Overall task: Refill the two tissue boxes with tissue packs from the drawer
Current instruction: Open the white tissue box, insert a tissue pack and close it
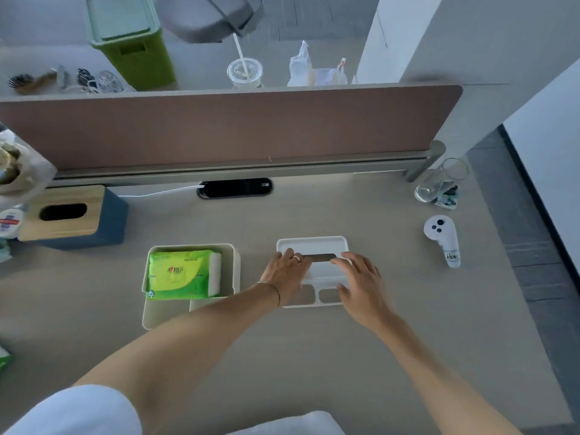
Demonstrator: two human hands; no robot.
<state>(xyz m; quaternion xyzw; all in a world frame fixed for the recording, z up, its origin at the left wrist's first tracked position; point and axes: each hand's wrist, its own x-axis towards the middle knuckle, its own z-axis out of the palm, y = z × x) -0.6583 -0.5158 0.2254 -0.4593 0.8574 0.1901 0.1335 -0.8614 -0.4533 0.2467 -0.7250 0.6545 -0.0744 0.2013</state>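
Note:
A cream tissue box [233,271] stands with no lid on the desk, left of centre, with a green tissue pack [180,274] lying inside it. Its white lid [314,244], with a dark slot, lies on the desk to the right. My left hand [284,273] rests on the lid's left side and my right hand [361,285] on its right side, fingers over the edges. A second tissue box [106,221], dark blue with a wooden top and an oval slot, stands at the far left.
A brown divider panel [219,127] runs along the desk's back edge. A black cable port [235,188] sits below it. A drinking glass [439,183] and a white controller [442,240] are at the right. The desk edge drops off on the right.

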